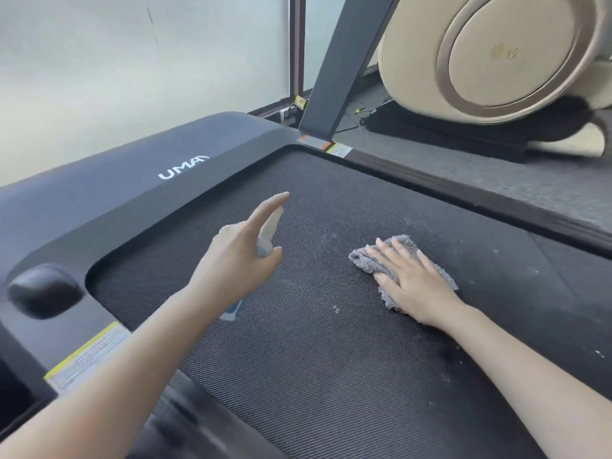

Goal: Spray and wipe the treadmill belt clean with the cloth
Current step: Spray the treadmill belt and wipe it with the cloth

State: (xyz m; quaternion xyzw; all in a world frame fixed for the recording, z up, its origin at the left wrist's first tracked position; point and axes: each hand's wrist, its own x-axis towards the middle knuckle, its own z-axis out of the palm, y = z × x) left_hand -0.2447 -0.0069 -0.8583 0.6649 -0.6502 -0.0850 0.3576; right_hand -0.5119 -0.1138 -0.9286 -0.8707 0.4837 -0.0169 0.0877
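The black textured treadmill belt (314,342) fills the middle of the view, with pale specks and a dusty patch near its right side. My left hand (235,256) hovers over the belt's front part and holds a slim spray bottle (270,235), index finger stretched along its top; the bottle's blue base shows below my wrist. My right hand (410,279) lies flat, fingers spread, pressing a grey fluffy cloth (364,258) onto the belt to the right of the bottle.
The dark motor cover (132,193) with white lettering borders the belt's far end. A slanted upright post (337,67) rises at the back. The right side rail (463,197) runs beside grey carpet. A beige massage chair (496,54) stands behind.
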